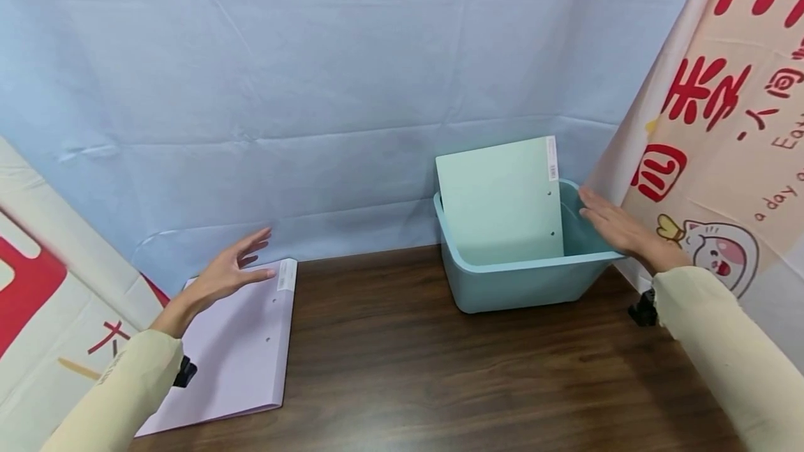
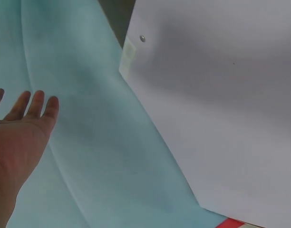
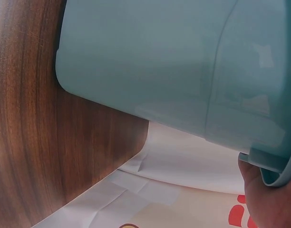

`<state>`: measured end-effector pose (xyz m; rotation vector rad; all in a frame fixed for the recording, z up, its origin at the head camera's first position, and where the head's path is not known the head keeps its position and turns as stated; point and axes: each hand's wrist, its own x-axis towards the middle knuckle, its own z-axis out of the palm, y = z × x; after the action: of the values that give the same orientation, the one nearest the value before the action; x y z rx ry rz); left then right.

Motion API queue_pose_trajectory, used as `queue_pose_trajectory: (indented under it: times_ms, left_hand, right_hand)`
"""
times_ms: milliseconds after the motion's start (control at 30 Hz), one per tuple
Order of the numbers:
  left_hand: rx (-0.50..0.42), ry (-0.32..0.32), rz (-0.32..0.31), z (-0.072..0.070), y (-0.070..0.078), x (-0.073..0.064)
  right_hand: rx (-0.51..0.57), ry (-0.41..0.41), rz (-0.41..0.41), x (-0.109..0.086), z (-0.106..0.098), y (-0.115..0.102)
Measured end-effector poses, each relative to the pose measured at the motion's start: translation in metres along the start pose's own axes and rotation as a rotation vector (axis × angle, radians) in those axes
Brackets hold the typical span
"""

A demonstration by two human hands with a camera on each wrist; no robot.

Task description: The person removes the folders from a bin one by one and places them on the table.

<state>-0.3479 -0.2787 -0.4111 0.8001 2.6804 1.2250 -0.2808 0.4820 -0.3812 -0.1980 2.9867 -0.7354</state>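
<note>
A pale green file folder (image 1: 502,208) leans upright inside the blue-green plastic bin (image 1: 521,288), its top standing above the rim. My right hand (image 1: 612,225) is at the bin's right side and grips the rim, fingers over the top. From the right wrist view, the thumb (image 3: 252,183) sits against the outside under the lip. Over the far end of a lilac file folder (image 1: 232,347) is my left hand (image 1: 229,274), fingers spread and nothing held. That folder lies flat on the table at the left and fills much of the left wrist view.
The dark wood table (image 1: 377,361) extends between the lilac folder and the bin. A light blue cloth (image 1: 314,89) hangs along the back. Printed cloths border both sides, the right one (image 1: 722,159) close beside the bin and my right forearm.
</note>
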Motion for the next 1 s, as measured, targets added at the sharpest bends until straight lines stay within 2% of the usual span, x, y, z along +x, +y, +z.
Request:
queue_pose_trajectory:
  times_ms: [200, 733, 1000]
  left_hand:
    - [-0.030, 0.007, 0.039, 0.004, 0.010, 0.005]
    - [-0.069, 0.003, 0.065, 0.017, 0.020, 0.015]
    - [-0.105, -0.010, 0.094, 0.027, 0.031, 0.022]
  right_hand:
    - [0.002, 0.003, -0.005, -0.001, 0.000, 0.000]
    - [0.018, 0.014, -0.016, -0.002, -0.001, 0.001]
    - [0.018, 0.009, -0.008, -0.002, -0.001, 0.000]
